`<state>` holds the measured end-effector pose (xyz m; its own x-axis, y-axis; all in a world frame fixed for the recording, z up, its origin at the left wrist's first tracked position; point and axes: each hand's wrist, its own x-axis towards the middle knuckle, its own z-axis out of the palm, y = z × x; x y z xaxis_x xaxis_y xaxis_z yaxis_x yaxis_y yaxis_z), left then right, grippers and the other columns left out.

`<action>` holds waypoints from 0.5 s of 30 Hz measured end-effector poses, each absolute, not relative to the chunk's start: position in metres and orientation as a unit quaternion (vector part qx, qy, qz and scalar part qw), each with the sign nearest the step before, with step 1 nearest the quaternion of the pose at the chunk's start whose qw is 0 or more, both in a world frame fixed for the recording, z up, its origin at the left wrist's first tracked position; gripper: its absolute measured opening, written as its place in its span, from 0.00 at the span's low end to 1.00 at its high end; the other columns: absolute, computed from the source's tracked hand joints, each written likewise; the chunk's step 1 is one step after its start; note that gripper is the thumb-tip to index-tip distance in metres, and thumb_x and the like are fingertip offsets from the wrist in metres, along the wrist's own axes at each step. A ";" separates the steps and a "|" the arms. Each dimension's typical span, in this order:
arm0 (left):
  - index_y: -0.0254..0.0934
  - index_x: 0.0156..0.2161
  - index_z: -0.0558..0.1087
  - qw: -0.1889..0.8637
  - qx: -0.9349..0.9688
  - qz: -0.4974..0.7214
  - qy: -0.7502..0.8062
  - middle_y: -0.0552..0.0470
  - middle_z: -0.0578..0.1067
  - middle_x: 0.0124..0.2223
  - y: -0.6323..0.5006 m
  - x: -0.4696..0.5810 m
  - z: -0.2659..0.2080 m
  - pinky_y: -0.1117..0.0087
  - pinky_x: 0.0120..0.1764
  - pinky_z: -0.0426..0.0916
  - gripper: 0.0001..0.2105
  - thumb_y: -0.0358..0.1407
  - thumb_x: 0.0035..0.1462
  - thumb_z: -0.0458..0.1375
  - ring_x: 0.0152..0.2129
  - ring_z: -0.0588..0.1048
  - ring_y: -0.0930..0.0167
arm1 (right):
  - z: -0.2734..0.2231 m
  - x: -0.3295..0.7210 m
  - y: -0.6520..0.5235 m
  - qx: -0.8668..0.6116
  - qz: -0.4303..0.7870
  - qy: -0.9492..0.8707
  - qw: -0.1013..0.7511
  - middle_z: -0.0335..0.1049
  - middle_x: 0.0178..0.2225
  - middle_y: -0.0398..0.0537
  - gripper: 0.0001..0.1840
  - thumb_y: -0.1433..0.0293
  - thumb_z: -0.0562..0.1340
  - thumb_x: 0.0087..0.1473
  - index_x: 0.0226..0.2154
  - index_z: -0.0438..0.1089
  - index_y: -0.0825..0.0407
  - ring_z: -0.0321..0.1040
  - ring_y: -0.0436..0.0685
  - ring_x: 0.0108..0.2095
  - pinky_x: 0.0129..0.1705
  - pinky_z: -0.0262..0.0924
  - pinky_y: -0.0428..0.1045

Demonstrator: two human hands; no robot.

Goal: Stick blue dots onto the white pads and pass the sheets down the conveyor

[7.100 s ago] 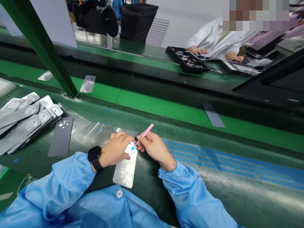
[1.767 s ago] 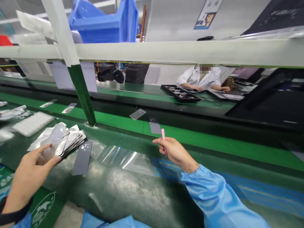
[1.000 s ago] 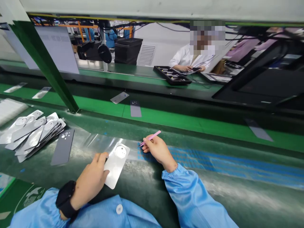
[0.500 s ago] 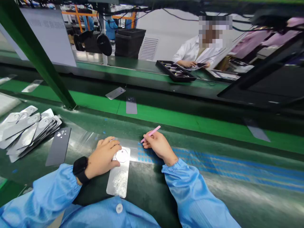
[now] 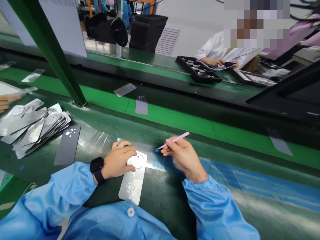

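A silvery phone back cover (image 5: 133,183) with a round camera area lies on the dark green bench in front of me. My left hand (image 5: 120,160) holds its upper left part, thumb at the side edge and fingers across the top. Pink tweezers (image 5: 178,137) are pinched in my right hand (image 5: 183,156), tips pointing left. At the tips is a small round blue sticker (image 5: 157,150). Just below it, a clear strip with rows of blue round stickers (image 5: 161,164) runs rightward under my right hand.
Left of me are a pile of silvery covers (image 5: 37,128) and a dark grey cover (image 5: 67,145). Another person's hand (image 5: 7,101) shows at the far left. A green post (image 5: 55,60) rises there. Covers lie on the green belt (image 5: 170,115); a co-worker sits beyond it.
My right hand has drawn the tweezers slightly away from the strip, the blue sticker now plain at their tips. The view has shifted, and another person's hand has appeared at left.
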<state>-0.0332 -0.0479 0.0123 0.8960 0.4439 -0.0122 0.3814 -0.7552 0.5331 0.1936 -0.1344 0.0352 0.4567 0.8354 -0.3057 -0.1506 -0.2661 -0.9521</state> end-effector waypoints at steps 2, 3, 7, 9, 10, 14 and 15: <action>0.39 0.42 0.70 0.271 0.935 0.056 0.221 0.49 0.73 0.53 -0.048 -0.032 0.013 0.54 0.50 0.54 0.19 0.39 0.45 0.69 0.54 0.63 0.58 | 0.038 0.177 -0.139 -0.659 0.447 -0.284 0.533 0.70 0.17 0.44 0.24 0.50 0.70 0.37 0.24 0.67 0.53 0.68 0.50 0.17 0.20 0.66 0.44; 0.39 0.42 0.70 0.270 0.935 0.056 0.223 0.49 0.73 0.53 -0.049 -0.032 0.014 0.54 0.50 0.55 0.19 0.39 0.45 0.69 0.53 0.64 0.58 | 0.038 0.168 -0.140 -0.664 0.450 -0.292 0.521 0.71 0.17 0.44 0.24 0.50 0.69 0.38 0.25 0.67 0.53 0.68 0.51 0.17 0.21 0.66 0.45; 0.38 0.41 0.71 0.266 0.936 0.055 0.225 0.49 0.73 0.54 -0.050 -0.032 0.015 0.55 0.49 0.55 0.17 0.39 0.46 0.69 0.51 0.65 0.59 | 0.027 0.142 -0.143 -0.690 0.449 -0.297 0.484 0.71 0.18 0.45 0.24 0.49 0.67 0.40 0.25 0.66 0.52 0.69 0.53 0.18 0.20 0.67 0.46; 0.38 0.41 0.71 0.264 0.938 0.055 0.219 0.49 0.73 0.54 -0.051 -0.032 0.016 0.55 0.49 0.55 0.17 0.39 0.46 0.69 0.51 0.65 0.59 | 0.021 0.138 -0.143 -0.698 0.445 -0.289 0.481 0.71 0.18 0.45 0.24 0.48 0.67 0.40 0.25 0.66 0.52 0.70 0.53 0.18 0.20 0.67 0.47; 0.38 0.41 0.71 0.262 0.939 0.055 0.216 0.49 0.73 0.54 -0.051 -0.032 0.016 0.54 0.49 0.55 0.17 0.39 0.46 0.69 0.51 0.65 0.59 | 0.018 0.138 -0.143 -0.700 0.445 -0.285 0.481 0.71 0.18 0.45 0.24 0.48 0.67 0.40 0.25 0.66 0.52 0.70 0.54 0.18 0.20 0.67 0.47; 0.39 0.43 0.72 0.257 0.941 0.049 0.215 0.49 0.73 0.54 -0.051 -0.032 0.017 0.54 0.49 0.55 0.17 0.39 0.47 0.68 0.51 0.64 0.59 | 0.013 0.141 -0.145 -0.701 0.446 -0.277 0.482 0.72 0.19 0.46 0.24 0.49 0.67 0.40 0.25 0.66 0.52 0.69 0.53 0.18 0.20 0.67 0.47; 0.39 0.43 0.72 0.257 0.941 0.046 0.215 0.49 0.73 0.54 -0.051 -0.032 0.017 0.54 0.49 0.55 0.18 0.40 0.47 0.68 0.51 0.64 0.59 | 0.012 0.141 -0.145 -0.703 0.444 -0.277 0.482 0.72 0.19 0.46 0.23 0.49 0.67 0.41 0.25 0.66 0.52 0.69 0.53 0.18 0.20 0.67 0.47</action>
